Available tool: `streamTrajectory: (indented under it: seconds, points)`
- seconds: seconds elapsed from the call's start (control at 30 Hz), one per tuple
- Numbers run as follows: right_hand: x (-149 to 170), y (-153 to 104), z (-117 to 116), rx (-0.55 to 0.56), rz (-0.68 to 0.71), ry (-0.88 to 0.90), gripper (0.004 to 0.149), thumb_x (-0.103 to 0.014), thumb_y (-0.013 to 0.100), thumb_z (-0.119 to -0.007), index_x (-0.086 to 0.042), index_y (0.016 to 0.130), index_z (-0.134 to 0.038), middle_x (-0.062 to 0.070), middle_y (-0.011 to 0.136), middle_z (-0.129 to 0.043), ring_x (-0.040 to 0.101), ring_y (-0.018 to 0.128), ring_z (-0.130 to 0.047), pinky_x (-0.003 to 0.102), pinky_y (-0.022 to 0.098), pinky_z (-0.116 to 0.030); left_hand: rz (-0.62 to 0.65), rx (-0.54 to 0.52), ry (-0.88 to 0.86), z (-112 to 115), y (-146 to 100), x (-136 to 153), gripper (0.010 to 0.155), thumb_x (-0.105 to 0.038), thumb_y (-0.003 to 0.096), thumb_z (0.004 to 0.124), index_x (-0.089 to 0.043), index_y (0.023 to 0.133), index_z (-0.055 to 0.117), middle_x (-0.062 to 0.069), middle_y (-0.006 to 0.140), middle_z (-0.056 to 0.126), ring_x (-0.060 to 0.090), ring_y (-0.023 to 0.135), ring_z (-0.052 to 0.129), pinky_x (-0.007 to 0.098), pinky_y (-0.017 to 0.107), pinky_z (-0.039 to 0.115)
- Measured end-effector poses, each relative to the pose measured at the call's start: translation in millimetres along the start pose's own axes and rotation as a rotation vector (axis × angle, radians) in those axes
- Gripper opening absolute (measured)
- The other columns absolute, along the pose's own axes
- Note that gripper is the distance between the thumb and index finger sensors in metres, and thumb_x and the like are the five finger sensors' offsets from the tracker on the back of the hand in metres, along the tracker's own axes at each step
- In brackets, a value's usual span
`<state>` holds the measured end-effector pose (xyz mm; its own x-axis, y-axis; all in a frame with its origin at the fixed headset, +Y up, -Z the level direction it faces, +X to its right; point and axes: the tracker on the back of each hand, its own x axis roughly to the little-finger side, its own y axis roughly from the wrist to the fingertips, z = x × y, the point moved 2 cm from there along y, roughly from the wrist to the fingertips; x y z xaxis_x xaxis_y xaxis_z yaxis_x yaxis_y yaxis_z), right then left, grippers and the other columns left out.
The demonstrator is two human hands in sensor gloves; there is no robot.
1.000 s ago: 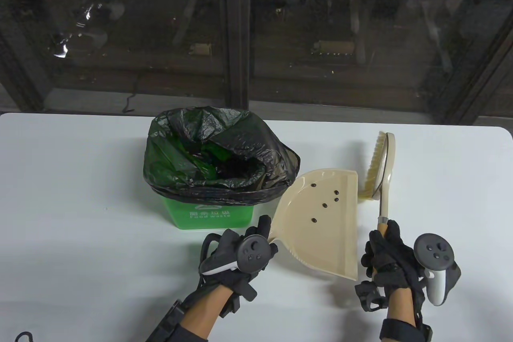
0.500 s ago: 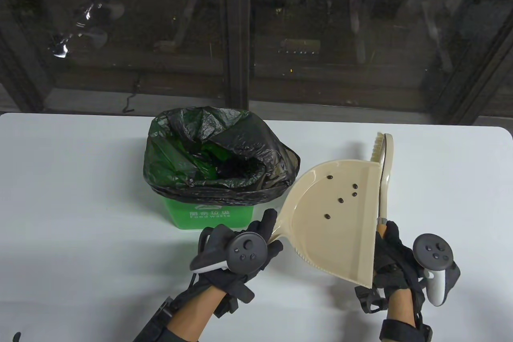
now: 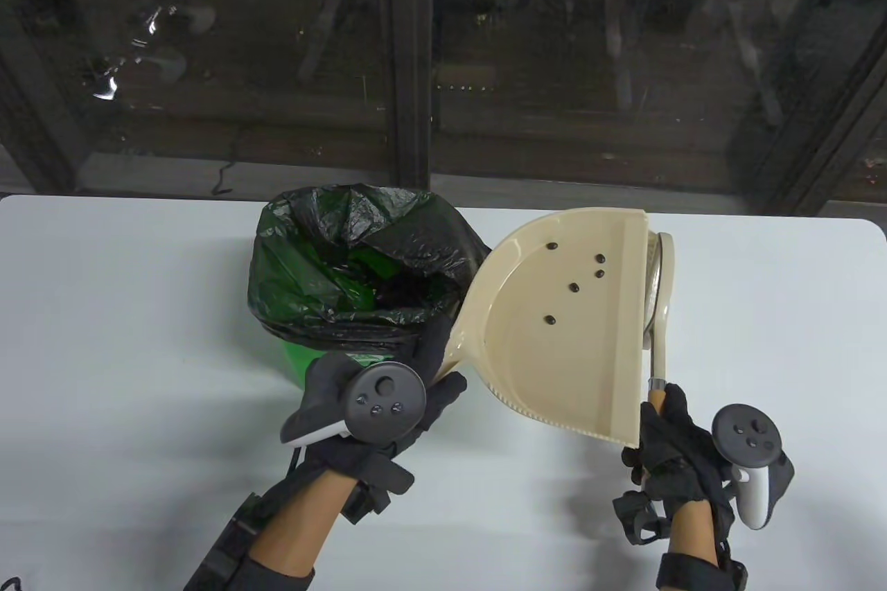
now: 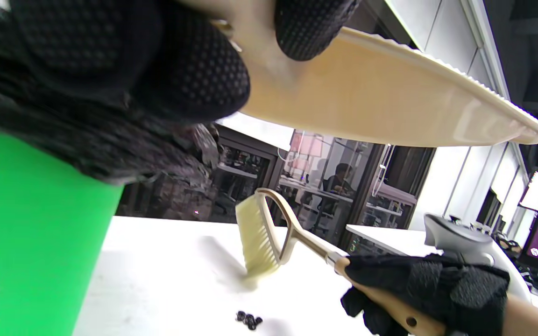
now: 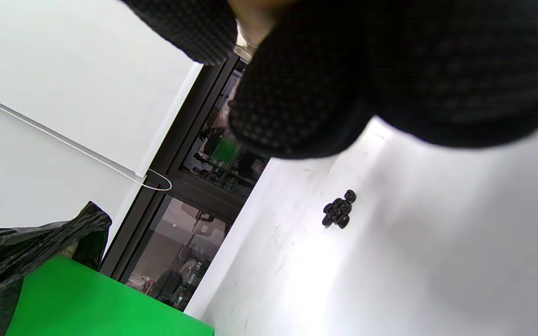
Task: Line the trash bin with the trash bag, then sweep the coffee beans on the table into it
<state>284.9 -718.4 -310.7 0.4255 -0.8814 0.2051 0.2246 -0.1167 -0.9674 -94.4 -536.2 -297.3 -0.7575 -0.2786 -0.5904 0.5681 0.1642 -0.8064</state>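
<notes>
One white counter carries everything, and on it stands one green plastic trash bin, already lined with one crinkled black trash bag folded over its rim, so the lining step looks done. Just right of the bin, one beige plastic dustpan is held off the counter, roughly level, its curved back edge near the bag's right rim; the left hand grips its short handle with fingers wrapped round it. One brush with pale bristles and a wooden handle sits at the far right, bristle tips touching the counter in the left wrist view, and the right hand is closed round its handle. Five dark coffee beans lie loose in the pan, not yet tipped out. A small cluster of more beans remains on the counter under the pan; it is too tightly packed to count. By my judgement the sweeping is partway: this panful has to go into the bag, and the leftover cluster needs another pass.
</notes>
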Motion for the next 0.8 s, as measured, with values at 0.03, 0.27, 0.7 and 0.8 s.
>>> streamTrajectory:
  seconds: [0.03,0.27,0.7,0.8]
  points:
    - [0.1,-0.1,-0.1,-0.001,0.0,0.0,0.067,-0.03,0.055,-0.069,0.007,0.101,-0.037,0.018,0.063,-0.09,0.013,0.026,-0.1,0.032,0.011,-0.091,-0.006,-0.007,0.001,-4.0,-0.6,2.2,0.067,-0.029,0.0742,0.062,0.016,0.118,0.039,0.027,0.094,0.078,0.03,0.043,0.101,0.044,0.035,0.086]
    - [0.1,-0.3,-1.2,-0.012,-0.003,-0.002,0.067,-0.03,0.055,-0.069,0.007,0.101,-0.037,0.018,0.064,-0.09,0.013,0.026,-0.1,0.033,0.011,-0.091,-0.102,-0.065,0.01,-38.2,-6.4,30.5,0.067,-0.028,0.0743,0.062,0.016,0.118,0.039,0.028,0.094,0.078,0.03,0.043,0.1,0.044,0.035,0.086]
    - [0.1,0.4,-2.2,-0.019,-0.003,-0.012,0.067,-0.03,0.055,-0.069,0.007,0.101,-0.036,0.019,0.064,-0.089,0.013,0.026,-0.1,0.033,0.011,-0.091,-0.342,-0.157,0.193,-76.3,-26.2,94.2,0.067,-0.028,0.0742,0.062,0.016,0.118,0.039,0.028,0.095,0.077,0.031,0.044,0.1,0.045,0.035,0.085]
    - [0.3,0.4,-2.8,-0.022,-0.004,-0.015,0.067,-0.03,0.055,-0.069,0.007,0.101,-0.037,0.018,0.064,-0.089,0.013,0.026,-0.1,0.033,0.011,-0.091,-0.371,-0.17,0.219,-79.5,-33.9,103.7,0.067,-0.028,0.074,0.062,0.016,0.118,0.039,0.028,0.095,0.077,0.031,0.045,0.1,0.045,0.036,0.085]
